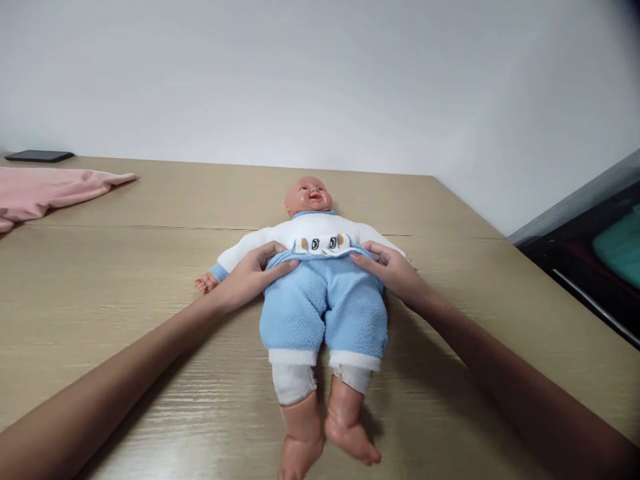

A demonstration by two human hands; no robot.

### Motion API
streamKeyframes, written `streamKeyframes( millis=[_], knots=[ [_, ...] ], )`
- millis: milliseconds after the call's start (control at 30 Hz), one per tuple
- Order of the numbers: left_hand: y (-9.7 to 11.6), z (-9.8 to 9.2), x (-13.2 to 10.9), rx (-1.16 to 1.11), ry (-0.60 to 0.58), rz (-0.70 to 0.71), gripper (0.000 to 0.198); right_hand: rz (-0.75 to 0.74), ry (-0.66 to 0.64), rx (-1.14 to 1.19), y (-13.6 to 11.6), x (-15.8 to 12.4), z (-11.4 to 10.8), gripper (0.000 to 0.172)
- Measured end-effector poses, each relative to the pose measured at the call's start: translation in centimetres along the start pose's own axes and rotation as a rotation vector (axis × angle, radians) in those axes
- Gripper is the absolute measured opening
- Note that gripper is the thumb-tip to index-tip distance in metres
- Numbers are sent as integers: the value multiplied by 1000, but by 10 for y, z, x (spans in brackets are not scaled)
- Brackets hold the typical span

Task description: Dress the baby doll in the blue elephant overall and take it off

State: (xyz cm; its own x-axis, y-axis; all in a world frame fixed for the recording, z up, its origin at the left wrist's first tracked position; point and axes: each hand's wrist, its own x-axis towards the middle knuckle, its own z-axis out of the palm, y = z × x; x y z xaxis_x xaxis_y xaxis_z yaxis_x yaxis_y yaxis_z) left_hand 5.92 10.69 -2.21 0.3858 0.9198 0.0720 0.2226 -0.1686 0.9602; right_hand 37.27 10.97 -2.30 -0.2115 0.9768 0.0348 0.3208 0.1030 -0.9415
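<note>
A baby doll (295, 427) lies on its back, head away from me and bare feet toward me. It wears a white top (315, 229) with blue cuffs and fuzzy light-blue pants (295, 313) with white hems. At the left of the waist, my left hand (263, 267) pinches the pants' waistband between thumb and fingers. My right hand (387, 267) grips the same waistband on the other side. Between both hands, a printed animal face on the top shows just above the waistband. Some of my fingertips are hidden by the cloth.
Under the doll is a wooden table (210, 400) with a seam across it. A pink cloth (55, 190) lies at the far left, with a dark flat device (40, 156) behind it. Beyond the right edge stands a dark-framed object holding teal fabric (620, 247). A pale wall rises behind.
</note>
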Motion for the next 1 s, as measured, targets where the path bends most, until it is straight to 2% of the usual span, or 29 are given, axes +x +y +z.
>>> streamKeyframes(
  millis=[100, 200, 267, 333, 400, 500, 567, 667, 833, 1000],
  knots=[
    [-7, -15, -11, 16, -132, 3, 35, 11, -114, -96, 6, -20, -21, 43],
    [-14, -32, -19, 63, -276, 51, 31, -60, -178, -156, 12, -39, -32, 41],
    [-16, -40, -25, 65, -330, 87, 32, -82, -165, -143, 16, -50, -30, 42],
    [-17, -40, -31, 5, -346, 73, 38, -43, -110, -37, 19, -58, -19, 46],
    [-15, -31, -38, -107, -300, -12, 42, 63, -51, 164, 19, -63, -4, 50],
    [-8, -9, -46, -355, -113, -164, 37, 235, 47, 516, 17, -66, 16, 54],
    [-4, 5, -49, -522, -13, -237, 31, 284, 92, 654, 14, -66, 24, 53],
    [1, 17, -49, -665, 31, -300, 27, 306, 92, 689, 10, -64, 27, 53],
    [1, 19, -48, -676, 42, -272, 29, 247, 93, 640, 11, -61, 29, 56],
    [-5, 15, -47, -546, 5, -194, 33, 203, 181, 592, 13, -59, 27, 33]
  ],
)
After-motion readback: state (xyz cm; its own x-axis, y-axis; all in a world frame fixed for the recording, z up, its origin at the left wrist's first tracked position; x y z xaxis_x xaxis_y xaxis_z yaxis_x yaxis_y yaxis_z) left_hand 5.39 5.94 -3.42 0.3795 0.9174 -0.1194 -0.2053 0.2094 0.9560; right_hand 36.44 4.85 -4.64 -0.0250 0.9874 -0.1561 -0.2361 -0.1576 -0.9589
